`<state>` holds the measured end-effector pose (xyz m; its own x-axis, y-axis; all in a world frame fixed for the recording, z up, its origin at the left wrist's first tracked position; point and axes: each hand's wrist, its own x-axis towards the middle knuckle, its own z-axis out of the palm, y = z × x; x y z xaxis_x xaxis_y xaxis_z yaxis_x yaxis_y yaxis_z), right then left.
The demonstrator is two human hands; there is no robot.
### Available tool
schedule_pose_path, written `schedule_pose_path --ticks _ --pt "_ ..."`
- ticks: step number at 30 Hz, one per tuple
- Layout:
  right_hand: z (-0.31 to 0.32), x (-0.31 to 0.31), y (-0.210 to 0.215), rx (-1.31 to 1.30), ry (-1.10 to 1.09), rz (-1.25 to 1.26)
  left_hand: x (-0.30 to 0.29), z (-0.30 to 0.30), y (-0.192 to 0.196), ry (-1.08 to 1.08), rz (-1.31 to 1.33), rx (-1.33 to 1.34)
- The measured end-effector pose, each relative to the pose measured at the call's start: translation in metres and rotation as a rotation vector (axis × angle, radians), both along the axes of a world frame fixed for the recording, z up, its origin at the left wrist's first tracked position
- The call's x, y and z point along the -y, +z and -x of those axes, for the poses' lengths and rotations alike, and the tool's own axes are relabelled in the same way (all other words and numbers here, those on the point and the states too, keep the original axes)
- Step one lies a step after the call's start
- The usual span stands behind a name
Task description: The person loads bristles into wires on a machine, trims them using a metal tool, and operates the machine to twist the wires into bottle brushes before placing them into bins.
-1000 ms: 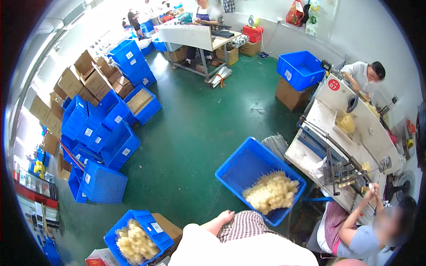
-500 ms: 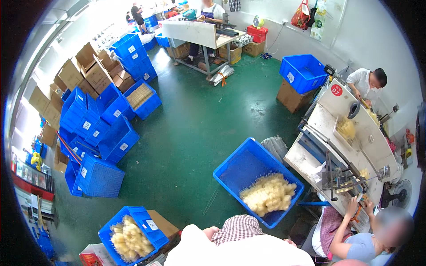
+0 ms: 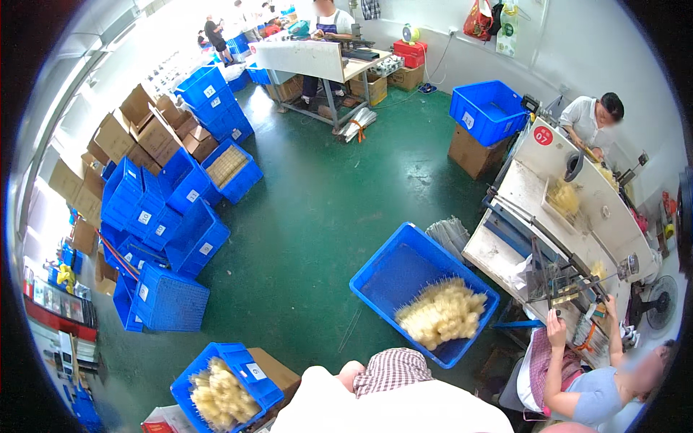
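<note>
change: view sits a little lower than half a second ago, big crate nearer centre | left: small blue crate (image 3: 229, 382) of pale yellow pieces on green floor (image 3: 303, 216) by lower edge | centre: big blue crate (image 3: 422, 292) with yellow pile (image 3: 442, 312) | grip: neither hand in view

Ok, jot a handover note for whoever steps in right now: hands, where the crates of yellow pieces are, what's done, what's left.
Hands: neither of the wearer's hands is in view; only a white top and a checked cloth show at the lower edge.
Things: open blue crate just ahead on the green floor, with a heap of pale yellow pieces in its near corner. A second blue crate at lower left holds more.
Done and left: nothing is held; both heaps lie in their crates.
</note>
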<state>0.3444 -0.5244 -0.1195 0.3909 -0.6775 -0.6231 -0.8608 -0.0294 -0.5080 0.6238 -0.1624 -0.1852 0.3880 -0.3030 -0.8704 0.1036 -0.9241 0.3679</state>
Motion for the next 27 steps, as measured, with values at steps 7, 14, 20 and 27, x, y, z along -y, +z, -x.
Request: schedule_pose_path --ticks 7,14,20,27 --pt "0.011 -0.028 -0.014 0.069 -0.185 -0.141 -0.019 -0.007 -0.017 -0.360 0.107 0.306" --pt "-0.045 -0.043 0.055 0.120 -0.206 -0.199 -0.024 -0.046 -0.013 -0.060 -0.007 -0.135" --pt "-0.063 -0.065 0.085 0.233 -0.147 0.008 0.028 -0.166 0.020 -0.283 -0.031 0.413" --pt "0.053 -0.152 0.031 -0.041 -0.370 0.104 0.133 -0.162 0.048 -0.281 0.188 0.291"
